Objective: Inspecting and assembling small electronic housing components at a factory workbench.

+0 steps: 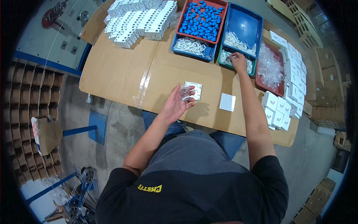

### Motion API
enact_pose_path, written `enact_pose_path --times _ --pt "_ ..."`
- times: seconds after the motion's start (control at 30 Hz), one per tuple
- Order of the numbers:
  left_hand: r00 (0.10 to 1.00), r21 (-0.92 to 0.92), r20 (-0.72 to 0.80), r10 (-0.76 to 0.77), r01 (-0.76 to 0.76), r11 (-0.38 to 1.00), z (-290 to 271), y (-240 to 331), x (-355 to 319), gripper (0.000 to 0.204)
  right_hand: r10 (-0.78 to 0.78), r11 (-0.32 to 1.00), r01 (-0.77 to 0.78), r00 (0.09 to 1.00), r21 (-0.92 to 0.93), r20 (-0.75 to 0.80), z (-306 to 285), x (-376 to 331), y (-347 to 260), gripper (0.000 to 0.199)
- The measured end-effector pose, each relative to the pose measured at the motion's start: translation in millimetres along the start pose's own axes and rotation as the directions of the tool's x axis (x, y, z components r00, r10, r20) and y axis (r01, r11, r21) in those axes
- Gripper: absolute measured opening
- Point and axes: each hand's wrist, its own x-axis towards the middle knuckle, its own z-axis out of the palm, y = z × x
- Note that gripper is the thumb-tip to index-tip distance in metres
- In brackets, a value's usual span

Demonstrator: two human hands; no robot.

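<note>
My left hand (176, 104) is turned palm up above the cardboard-covered table, its fingers curled around a small clear plastic bag (184, 93). Just behind that hand a white square plate (196, 90) with small holes lies flat, partly covered by the fingers. My right hand (239, 62) reaches into a green tray (253, 69) of small white plug-like pieces (225, 56). Its fingertips are pinched together at the pieces; whatever is between them is too small to make out. A second white square plate (227, 102) rests on the table between my two arms.
A red tray (181, 27) of blue parts overlaps a blue tray (173, 47) of white pieces. Another blue tray (242, 22) sits over the green one. Clear bags fill a red bin (275, 90) at right. White boxes are stacked at far left (140, 24) and right (278, 112).
</note>
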Motion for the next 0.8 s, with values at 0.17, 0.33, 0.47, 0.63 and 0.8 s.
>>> enact_pose_path --times 0.17,0.33,0.47,0.63,0.8 --pt "1.000 0.035 -0.003 0.009 -0.009 0.999 1.3 -3.8 4.9 0.059 -0.099 0.946 0.183 0.949 0.268 -0.298 0.6 -3.8 22.3 0.017" --pt "0.999 0.065 -0.028 0.032 -0.030 0.997 -3.2 -5.5 3.6 0.054 -0.115 0.792 0.075 0.993 0.606 0.028 -7.7 -85.2 -52.2 0.012" --pt "0.998 0.138 -0.047 0.035 -0.028 0.990 -5.3 -12.0 11.6 0.047 -0.168 0.697 -0.057 0.956 0.714 0.240 -24.9 -161.0 -123.6 0.013" --pt "0.998 0.232 -0.053 0.044 -0.030 0.972 -4.8 -15.4 16.4 0.042 -0.265 0.765 -0.015 0.904 0.644 0.336 -40.6 -196.4 -161.3 0.013" --pt "0.996 0.273 -0.070 0.047 -0.026 0.962 -10.1 -20.9 17.2 0.039 -0.275 0.832 -0.049 0.830 0.553 0.486 -47.1 -199.4 -167.8 0.014"
